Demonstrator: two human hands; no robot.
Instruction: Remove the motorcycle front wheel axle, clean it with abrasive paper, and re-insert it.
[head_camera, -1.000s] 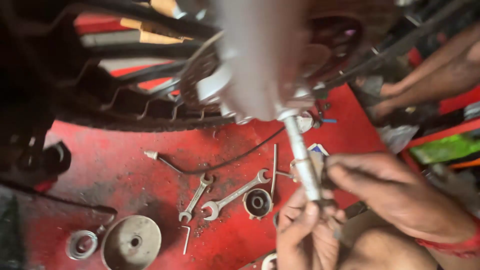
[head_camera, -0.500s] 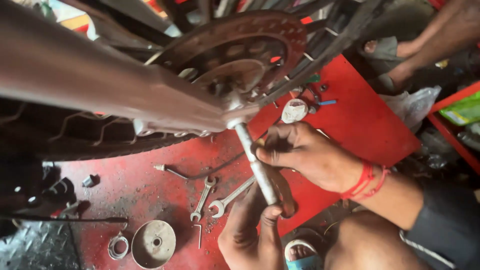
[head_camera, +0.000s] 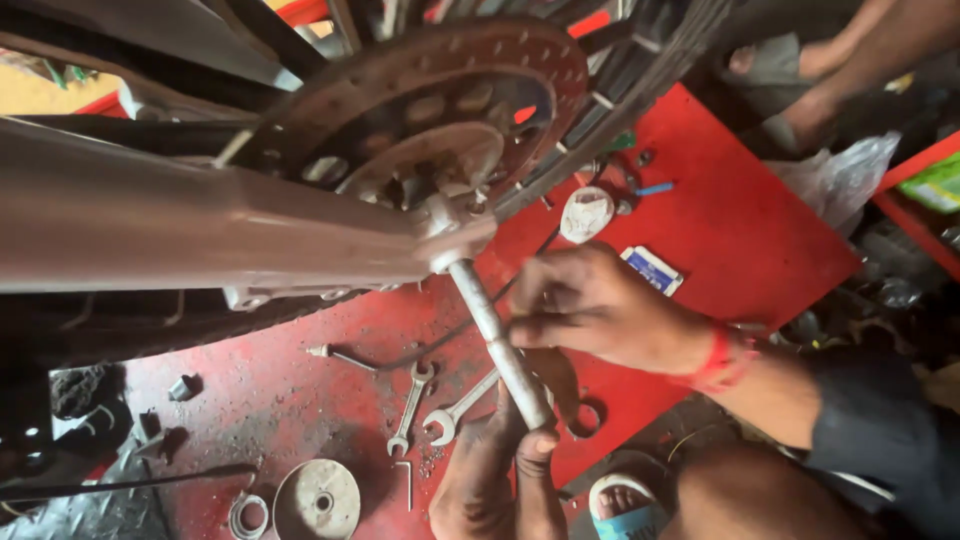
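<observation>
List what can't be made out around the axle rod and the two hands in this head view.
- Axle rod: its upper end vanishes into the wheel hub, and the right hand covers part of its middle.
- Left hand: wrist cut off by the bottom edge.
- Spanners: partly hidden behind the rod and hands.
- Small bits near the white disc: too small to identify.

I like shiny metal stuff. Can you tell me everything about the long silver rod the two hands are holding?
The silver rod is a long, round bar that looks like steel, smudged with grease. It slants down from the wheel hub, where its top end goes into the motorcycle's fork leg. The right hand pinches it near the middle with its fingertips. The left hand grips its lower end from below, thumb beside the tip. It hangs above the red floor and the wrenches without touching them.
</observation>
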